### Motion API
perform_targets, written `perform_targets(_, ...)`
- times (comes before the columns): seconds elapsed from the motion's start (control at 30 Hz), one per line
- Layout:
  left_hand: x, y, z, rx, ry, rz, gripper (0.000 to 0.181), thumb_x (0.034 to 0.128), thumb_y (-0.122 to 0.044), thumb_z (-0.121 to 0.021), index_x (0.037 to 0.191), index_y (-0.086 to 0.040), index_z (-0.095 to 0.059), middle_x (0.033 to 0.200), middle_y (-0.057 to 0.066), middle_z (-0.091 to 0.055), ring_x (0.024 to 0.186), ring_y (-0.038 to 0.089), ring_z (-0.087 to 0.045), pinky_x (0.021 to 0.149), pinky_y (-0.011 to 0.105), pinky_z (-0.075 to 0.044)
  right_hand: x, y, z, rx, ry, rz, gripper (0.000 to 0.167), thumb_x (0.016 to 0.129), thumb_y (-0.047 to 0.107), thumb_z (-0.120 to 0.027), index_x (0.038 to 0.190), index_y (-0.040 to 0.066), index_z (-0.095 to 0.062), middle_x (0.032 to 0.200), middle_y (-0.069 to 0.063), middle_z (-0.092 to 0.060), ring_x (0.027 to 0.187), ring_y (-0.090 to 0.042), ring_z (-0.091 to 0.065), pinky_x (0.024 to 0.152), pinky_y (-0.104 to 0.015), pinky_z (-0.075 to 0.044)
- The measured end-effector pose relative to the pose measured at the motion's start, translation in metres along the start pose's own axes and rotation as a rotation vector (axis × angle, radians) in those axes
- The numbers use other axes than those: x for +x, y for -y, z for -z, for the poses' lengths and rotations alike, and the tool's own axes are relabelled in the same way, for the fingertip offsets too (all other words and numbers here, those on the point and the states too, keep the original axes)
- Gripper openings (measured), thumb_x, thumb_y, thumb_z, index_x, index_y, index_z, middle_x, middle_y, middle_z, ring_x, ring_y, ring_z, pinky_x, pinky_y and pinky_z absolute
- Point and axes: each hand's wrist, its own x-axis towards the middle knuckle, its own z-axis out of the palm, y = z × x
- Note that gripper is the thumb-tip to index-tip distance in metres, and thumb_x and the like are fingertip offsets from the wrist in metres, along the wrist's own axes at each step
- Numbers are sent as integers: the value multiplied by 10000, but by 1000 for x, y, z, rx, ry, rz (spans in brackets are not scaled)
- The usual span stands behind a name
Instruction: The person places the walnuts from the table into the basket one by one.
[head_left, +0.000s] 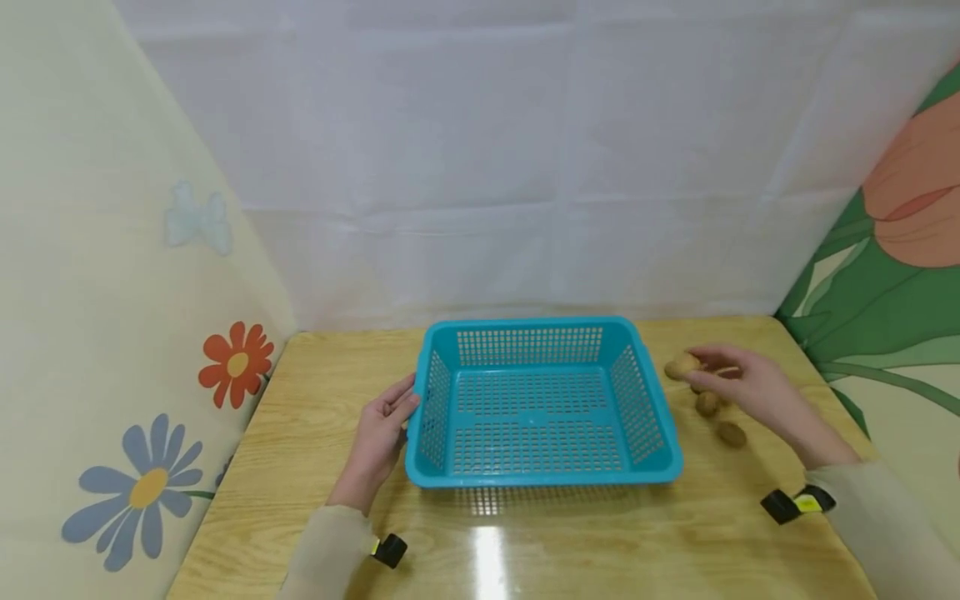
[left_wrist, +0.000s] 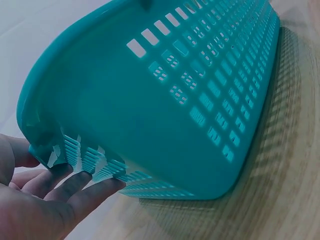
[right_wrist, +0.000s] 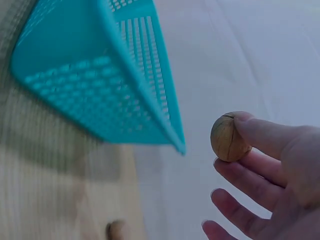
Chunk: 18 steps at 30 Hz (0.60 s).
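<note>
A blue plastic basket (head_left: 536, 418) stands on the wooden table, and no item shows inside it. At its left end my left hand (head_left: 377, 433) grips the rim, thumb on top and fingers against the outer side (left_wrist: 120, 100). My right hand (head_left: 757, 392), to the right of the basket, pinches a brown walnut (right_wrist: 229, 138) between thumb and fingertips. In the head view, several walnuts lie near this hand, one (head_left: 707, 404) beneath it and another (head_left: 731, 434) closer to the front.
The wooden table (head_left: 322, 375) reaches back to a white cloth (head_left: 465, 167). Flower-patterned cloths hang at the left (head_left: 75, 292) and the right (head_left: 900, 333). Light glares on the table in front of the basket.
</note>
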Motion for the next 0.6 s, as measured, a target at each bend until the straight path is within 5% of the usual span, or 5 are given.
perform_targets(0.3,-2,-3,-2,-8,-6,26,457,1095,-83,-517,1544,-17,-468,1537,178,-529,1224,137,-661,954,333,-585,46,61,-25,-12,132,110,587,1011,444,-681,1479,103,-586,1406,-167,-618,1188,-345,-615,928,-527,-557)
perform_targets(0.6,-1,-3,-2,13,-14,18,451,1096,-94,-514,1541,-26,-478,1532,164,-539,1286,190,-628,963,328,-578,107,111,-86,15,271,228,488,976,280,-758,1402,68,-647,1309,-126,-695,1174,-322,-647,957,-502,-552)
